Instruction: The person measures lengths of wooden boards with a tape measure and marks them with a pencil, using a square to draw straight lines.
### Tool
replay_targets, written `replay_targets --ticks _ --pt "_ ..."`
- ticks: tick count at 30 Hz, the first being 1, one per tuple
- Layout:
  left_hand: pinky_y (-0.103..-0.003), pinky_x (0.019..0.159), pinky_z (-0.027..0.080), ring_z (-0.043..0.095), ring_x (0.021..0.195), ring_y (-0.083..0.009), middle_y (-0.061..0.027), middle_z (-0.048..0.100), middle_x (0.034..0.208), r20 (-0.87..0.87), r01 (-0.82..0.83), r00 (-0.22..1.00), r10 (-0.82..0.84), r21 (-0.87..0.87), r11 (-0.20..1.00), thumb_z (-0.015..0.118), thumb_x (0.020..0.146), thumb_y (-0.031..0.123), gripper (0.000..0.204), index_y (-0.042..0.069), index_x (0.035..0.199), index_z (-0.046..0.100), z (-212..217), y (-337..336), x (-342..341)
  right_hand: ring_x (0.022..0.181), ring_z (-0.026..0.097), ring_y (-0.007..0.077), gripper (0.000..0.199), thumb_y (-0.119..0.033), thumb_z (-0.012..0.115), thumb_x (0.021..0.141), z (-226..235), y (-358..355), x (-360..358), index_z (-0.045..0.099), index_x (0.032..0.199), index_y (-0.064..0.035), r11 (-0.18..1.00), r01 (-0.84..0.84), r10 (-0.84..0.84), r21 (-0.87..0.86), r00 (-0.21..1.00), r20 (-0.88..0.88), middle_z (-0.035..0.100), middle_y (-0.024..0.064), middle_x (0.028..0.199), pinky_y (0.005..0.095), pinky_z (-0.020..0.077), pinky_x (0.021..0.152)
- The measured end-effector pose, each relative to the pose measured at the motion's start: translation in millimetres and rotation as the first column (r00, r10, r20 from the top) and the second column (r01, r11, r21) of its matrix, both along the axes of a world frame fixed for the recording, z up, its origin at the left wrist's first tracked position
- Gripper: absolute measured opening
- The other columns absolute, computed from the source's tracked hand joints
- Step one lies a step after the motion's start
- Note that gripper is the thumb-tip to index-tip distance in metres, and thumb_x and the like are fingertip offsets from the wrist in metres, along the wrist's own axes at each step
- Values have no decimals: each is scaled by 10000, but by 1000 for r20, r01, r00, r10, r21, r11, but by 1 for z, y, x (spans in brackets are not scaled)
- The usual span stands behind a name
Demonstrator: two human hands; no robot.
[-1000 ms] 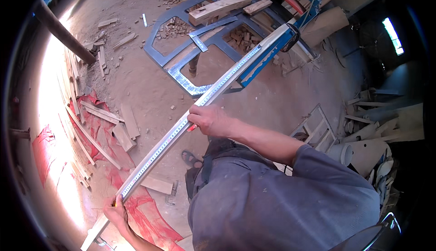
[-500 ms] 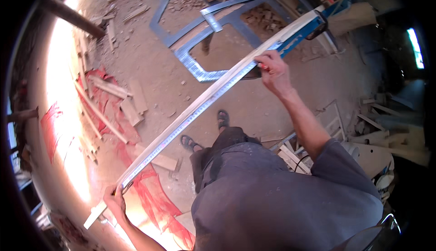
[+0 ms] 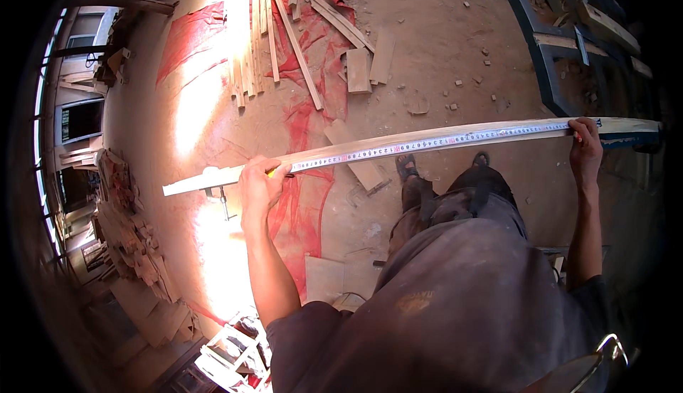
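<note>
A long pale wooden strip [image 3: 398, 141] runs across in front of me, slightly bowed. Along its near side stretches the white blade of a tape measure [image 3: 370, 153]. My left hand [image 3: 260, 190] is closed on the tape and strip towards the left end, a bit of yellow showing at its fingers. At the other end of the blade, my right hand [image 3: 586, 155] pinches the tape against the wood; something small and red shows by its fingers. A clamp [image 3: 224, 203] hangs from the strip left of my left hand. Under the strip's right end is a blue beam [image 3: 629, 139].
Several wooden strips [image 3: 295, 48] and short boards [image 3: 359, 71] lie on a red sheet [image 3: 302, 208] and the floor. A dark blue frame [image 3: 530, 30] with wood on it stands at the far right. Scrap wood [image 3: 131, 236] is heaped at left, and offcuts dot the dirt floor.
My view has swung left, so the strip now lies nearly level across it and the blue frame sits at the far right. Both hands still hold the tape along the strip.
</note>
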State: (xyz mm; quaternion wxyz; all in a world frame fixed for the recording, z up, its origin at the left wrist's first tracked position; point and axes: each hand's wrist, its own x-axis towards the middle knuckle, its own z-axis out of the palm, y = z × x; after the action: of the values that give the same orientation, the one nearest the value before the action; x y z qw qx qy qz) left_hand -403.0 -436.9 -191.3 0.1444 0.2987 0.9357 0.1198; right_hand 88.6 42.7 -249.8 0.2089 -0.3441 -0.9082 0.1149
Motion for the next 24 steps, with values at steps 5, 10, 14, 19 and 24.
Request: replay_targets --ticks 5,10,14,19,24 --pt "-452 845 510 661 918 -356 -152 697 894 -27 22 999 -21 57 998 816 857 218 204 35 948 811 1 -28 -22 1017 722 311 206 115 667 935 8 -51 -51 737 1077 -17 997 -73 72 2 995 69 685 119 1123 360 614 895" --pt "-464 829 498 642 914 -341 -127 660 866 -13 61 998 -60 42 997 786 875 267 199 77 923 823 -5 -34 -31 1029 720 311 204 128 651 935 7 -76 -75 732 1067 -5 997 -75 75 -7 995 61 680 125 1100 368 607 907" --pt "-470 835 498 642 921 -339 -120 652 865 -33 78 996 -78 23 997 777 879 280 201 90 916 826 -9 -31 -29 1047 713 314 203 145 646 928 9 -77 -77 721 1057 7 998 -57 57 -1 995 80 676 132 1105 372 592 916" --pt "-472 849 503 646 936 -342 -122 654 880 3 45 999 -44 -28 999 773 882 289 207 95 930 829 -7 -26 -26 1044 713 314 212 154 651 924 8 -77 -74 722 1055 3 997 -73 72 11 994 80 675 133 1106 367 600 896" --pt "-477 855 505 652 953 -343 -127 661 898 -15 38 999 -39 -87 996 766 887 306 220 103 942 833 -5 -21 -26 1046 719 312 227 158 656 923 10 -78 -76 729 1063 -6 995 -97 98 -15 994 53 676 132 1103 358 614 876"
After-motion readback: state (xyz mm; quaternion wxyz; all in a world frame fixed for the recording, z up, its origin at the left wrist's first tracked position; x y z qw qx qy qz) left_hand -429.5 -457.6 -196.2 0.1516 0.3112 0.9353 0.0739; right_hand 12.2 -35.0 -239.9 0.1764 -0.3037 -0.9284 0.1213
